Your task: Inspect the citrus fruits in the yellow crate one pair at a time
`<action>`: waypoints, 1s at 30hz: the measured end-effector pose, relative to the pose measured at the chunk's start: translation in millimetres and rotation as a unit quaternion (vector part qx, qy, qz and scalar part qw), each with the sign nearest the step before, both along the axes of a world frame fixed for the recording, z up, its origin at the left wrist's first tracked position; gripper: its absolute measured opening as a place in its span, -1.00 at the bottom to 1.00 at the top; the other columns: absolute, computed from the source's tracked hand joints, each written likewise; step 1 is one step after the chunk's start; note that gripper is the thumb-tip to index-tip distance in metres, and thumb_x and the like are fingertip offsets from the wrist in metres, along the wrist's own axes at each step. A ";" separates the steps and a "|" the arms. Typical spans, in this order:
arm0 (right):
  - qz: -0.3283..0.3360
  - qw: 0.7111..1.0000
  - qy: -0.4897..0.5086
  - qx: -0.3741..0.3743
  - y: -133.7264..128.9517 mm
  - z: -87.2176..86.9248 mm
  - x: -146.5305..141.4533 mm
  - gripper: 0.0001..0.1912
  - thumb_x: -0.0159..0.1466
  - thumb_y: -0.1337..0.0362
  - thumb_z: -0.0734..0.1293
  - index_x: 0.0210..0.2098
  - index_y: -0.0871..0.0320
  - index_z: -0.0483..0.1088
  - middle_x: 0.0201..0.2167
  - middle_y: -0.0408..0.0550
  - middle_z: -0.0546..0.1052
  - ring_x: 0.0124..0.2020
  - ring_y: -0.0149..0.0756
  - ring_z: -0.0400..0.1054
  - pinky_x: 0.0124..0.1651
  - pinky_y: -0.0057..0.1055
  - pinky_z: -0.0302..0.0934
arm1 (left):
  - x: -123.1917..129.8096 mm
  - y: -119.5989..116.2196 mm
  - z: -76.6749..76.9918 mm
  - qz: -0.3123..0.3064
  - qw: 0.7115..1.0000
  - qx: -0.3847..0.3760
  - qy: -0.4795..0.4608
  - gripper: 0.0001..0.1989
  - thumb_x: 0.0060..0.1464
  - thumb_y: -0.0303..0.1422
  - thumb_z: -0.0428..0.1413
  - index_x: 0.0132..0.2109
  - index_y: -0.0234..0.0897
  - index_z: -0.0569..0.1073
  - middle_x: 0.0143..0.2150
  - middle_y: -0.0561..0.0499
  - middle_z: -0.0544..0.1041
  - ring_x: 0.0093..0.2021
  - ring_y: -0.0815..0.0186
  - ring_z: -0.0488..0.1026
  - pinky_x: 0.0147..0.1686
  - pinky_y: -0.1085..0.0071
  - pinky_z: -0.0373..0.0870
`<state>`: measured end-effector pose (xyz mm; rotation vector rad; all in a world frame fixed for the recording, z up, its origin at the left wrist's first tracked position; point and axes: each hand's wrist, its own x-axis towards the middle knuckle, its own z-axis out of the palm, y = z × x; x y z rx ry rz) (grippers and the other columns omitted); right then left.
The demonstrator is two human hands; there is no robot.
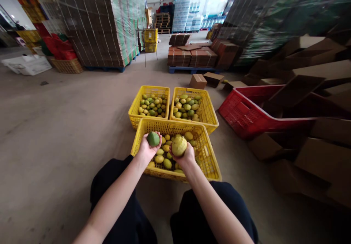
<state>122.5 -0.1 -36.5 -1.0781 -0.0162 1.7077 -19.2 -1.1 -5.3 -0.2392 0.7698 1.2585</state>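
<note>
My left hand (148, 149) holds a dark green fruit (153, 138) over the left part of the near yellow crate (212, 156). In my right hand (187, 157) rests a larger, bumpy yellow-green fruit (179, 146), above the middle of the same crate. Both palms face up with fingers curled around the fruits. Yellow and green fruits (167, 163) lie in the near crate beneath the hands. Directly behind it stand two more yellow crates, the left one (134, 117) and the right one (212, 117), each with several smaller yellow and green fruits.
A red crate (241, 118) with cardboard in it stands at the right, beside a heap of cardboard boxes (315, 156). Farther back are a small box (197, 81), stacked flat cartons on a blue pallet (192, 69) and tall wrapped stacks (95, 25).
</note>
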 end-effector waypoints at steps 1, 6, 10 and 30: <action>0.009 1.000 -0.004 -0.014 -0.2 0.9 -0.3 -0.68 0.27 0.23 0.02 -0.41 0.13 0.34 -0.63 -0.05 0.46 -0.63 -0.21 0.35 -0.54 -0.28 0.26 | 0.2 -0.2 0.8 0.009 1.000 0.000 0.004 -0.84 0.15 -0.43 -0.05 -0.34 -0.36 0.38 -0.44 -0.05 0.45 -0.45 0.34 0.46 -0.53 0.47 0.49; -0.025 0.996 -0.021 -0.079 -1.9 9.7 -3.5 -0.77 0.26 0.24 0.09 -0.43 0.09 0.31 -0.63 -0.16 0.45 -0.61 -0.29 0.35 -0.49 -0.33 0.30 | -1.2 0.7 3.0 0.045 0.998 -0.017 0.043 -0.86 0.07 -0.37 0.11 -0.39 -0.31 0.32 -0.48 0.02 0.39 -0.47 0.39 0.41 -0.57 0.57 0.42; -0.046 0.995 -0.024 -0.080 -1.1 5.8 -3.7 -0.84 0.24 0.23 0.14 -0.41 0.07 0.30 -0.62 -0.19 0.43 -0.59 -0.29 0.34 -0.44 -0.28 0.33 | -2.7 1.3 -1.8 0.061 0.997 -0.021 0.033 -0.83 0.15 -0.40 -0.05 -0.40 -0.31 0.33 -0.46 -0.01 0.42 -0.46 0.38 0.43 -0.53 0.51 0.46; -0.034 0.994 -0.015 -0.099 -0.9 5.4 -5.4 -0.80 0.25 0.19 0.13 -0.38 0.11 0.32 -0.59 -0.13 0.43 -0.57 -0.26 0.35 -0.48 -0.30 0.31 | -0.3 2.8 -4.3 0.075 0.996 -0.038 -0.011 -0.76 0.20 -0.37 -0.13 -0.39 -0.32 0.34 -0.44 -0.07 0.41 -0.38 0.29 0.45 -0.50 0.41 0.54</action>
